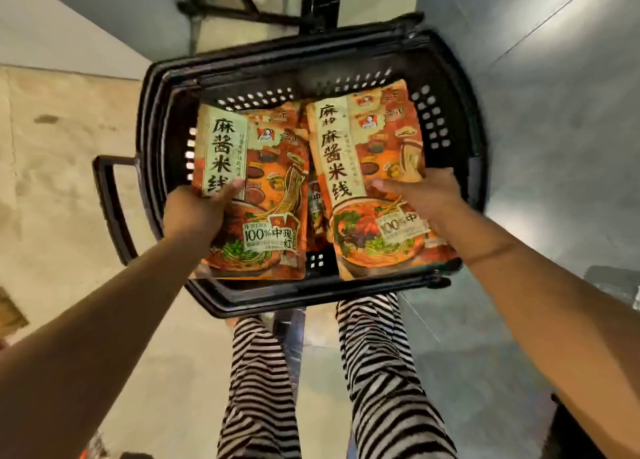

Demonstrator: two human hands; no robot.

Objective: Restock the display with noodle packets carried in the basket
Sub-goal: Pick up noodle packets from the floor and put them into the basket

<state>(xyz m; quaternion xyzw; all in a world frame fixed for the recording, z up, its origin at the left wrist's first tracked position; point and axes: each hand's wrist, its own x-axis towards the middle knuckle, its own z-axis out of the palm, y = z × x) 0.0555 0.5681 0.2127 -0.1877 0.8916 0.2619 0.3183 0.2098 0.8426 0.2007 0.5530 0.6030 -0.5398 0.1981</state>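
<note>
A black plastic basket (446, 88) stands on the floor in front of my legs. Over it, my left hand (197, 213) grips an orange noodle packet (270, 188) by its left edge, thumb on the front. My right hand (422, 199) grips a small stack of the same orange packets (360, 168) by the right edge, thumb across the top one. More packets (316, 213) lie deeper in the basket, mostly hidden between the two held ones.
The basket's handle (110, 199) folds out to the left. Beige floor lies to the left and grey floor to the right. A dark metal frame (242, 5) stands beyond the basket. My striped trouser legs (377, 372) are just behind it.
</note>
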